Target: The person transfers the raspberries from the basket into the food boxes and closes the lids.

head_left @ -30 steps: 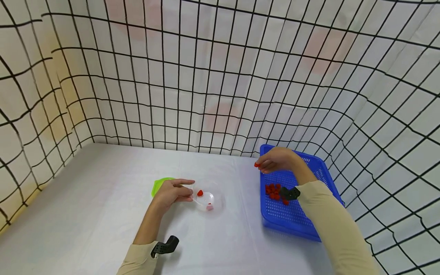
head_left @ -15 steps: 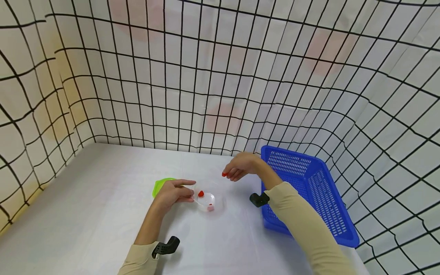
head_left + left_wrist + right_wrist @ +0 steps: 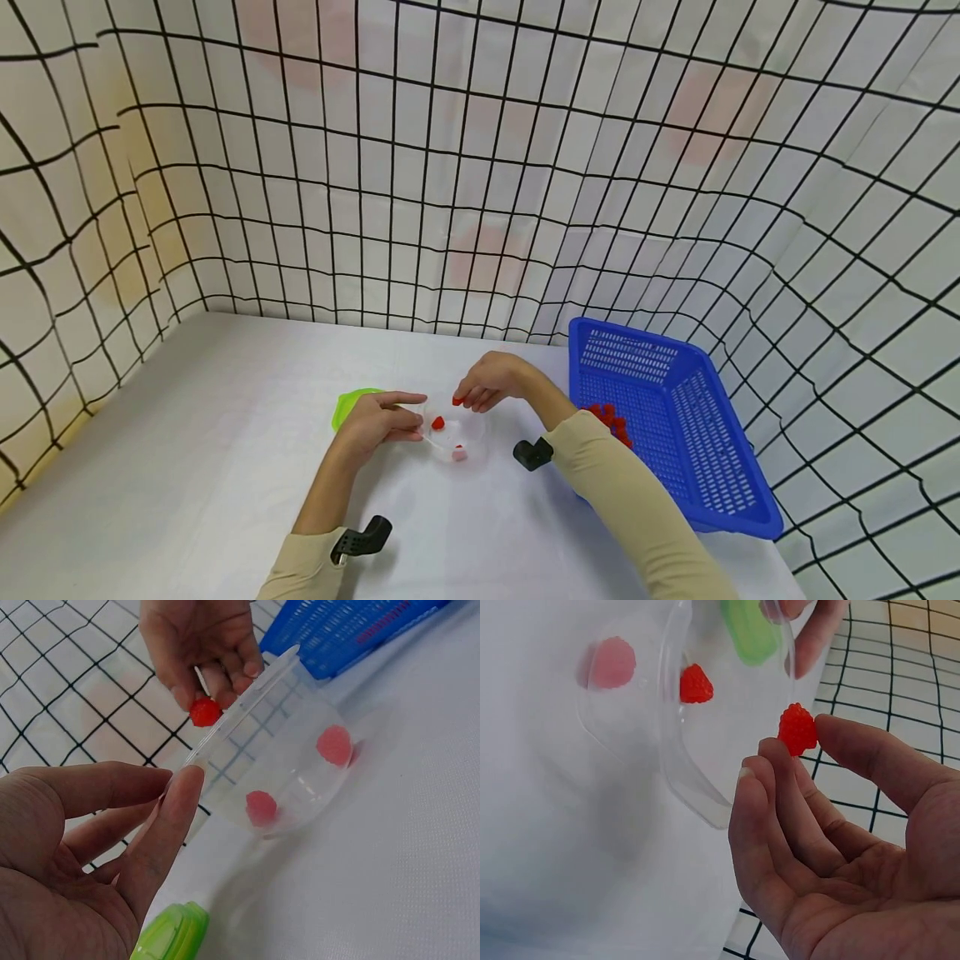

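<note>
My left hand [image 3: 372, 423] pinches the rim of a clear plastic container [image 3: 296, 761] between thumb and fingers. Inside it lie two raspberries, one [image 3: 261, 808] nearer my left hand and the other [image 3: 334, 745] toward the far side. Over the container's opening, my right hand [image 3: 497, 380] holds a red raspberry [image 3: 797, 729] between thumb and fingertip. That berry is apart from the two inside. A bright green lid-like piece [image 3: 174, 934] lies beside the container, partly hidden by my left hand in the head view.
On the right stands a blue perforated basket [image 3: 633, 329] holding several raspberries [image 3: 613, 419], partly hidden by my right sleeve. A black wire grid [image 3: 420, 175] stands in front of white sheeting along the back and both sides. White cloth covers the table [image 3: 187, 433].
My right hand has travelled left from above the blue basket to the container, carrying the raspberry. My left hand keeps its grip on the rim, and the two berries inside lie as before.
</note>
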{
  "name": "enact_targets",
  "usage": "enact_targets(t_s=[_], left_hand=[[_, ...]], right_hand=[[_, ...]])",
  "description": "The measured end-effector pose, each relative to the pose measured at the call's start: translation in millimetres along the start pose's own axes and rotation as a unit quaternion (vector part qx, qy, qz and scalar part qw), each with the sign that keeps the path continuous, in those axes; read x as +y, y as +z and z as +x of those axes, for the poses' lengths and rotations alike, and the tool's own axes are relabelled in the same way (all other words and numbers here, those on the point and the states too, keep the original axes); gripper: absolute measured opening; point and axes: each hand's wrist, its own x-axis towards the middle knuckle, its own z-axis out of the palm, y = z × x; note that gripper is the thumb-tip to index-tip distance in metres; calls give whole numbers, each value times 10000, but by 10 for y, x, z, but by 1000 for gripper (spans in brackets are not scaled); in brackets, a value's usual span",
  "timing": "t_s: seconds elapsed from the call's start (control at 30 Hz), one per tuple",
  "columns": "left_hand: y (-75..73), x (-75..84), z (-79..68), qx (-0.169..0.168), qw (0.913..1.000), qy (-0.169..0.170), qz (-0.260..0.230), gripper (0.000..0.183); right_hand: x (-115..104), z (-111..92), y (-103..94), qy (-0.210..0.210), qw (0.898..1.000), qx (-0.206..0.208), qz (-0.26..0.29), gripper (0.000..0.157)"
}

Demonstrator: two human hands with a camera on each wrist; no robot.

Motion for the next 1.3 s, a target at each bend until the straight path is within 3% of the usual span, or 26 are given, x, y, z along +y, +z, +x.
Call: enact_targets(t_s=[0.6, 0.87, 1.1, 1.3], left_hand=[[-3, 1, -9, -21, 10000, -20, 57, 39], [-16, -34, 19, -96, 9998, 59, -142, 40], [-18, -36, 26, -88, 9999, 38, -91, 40], [-17, -32, 16, -95, 9999, 30, -126, 41]], right_hand=[[43, 26, 58, 123, 9997, 153, 167, 20], [69, 35, 48, 116, 9990, 248, 345, 23], [78, -78, -24, -238, 9992, 258, 200, 25], [97, -281, -286, -756, 9954, 496, 302, 32]])
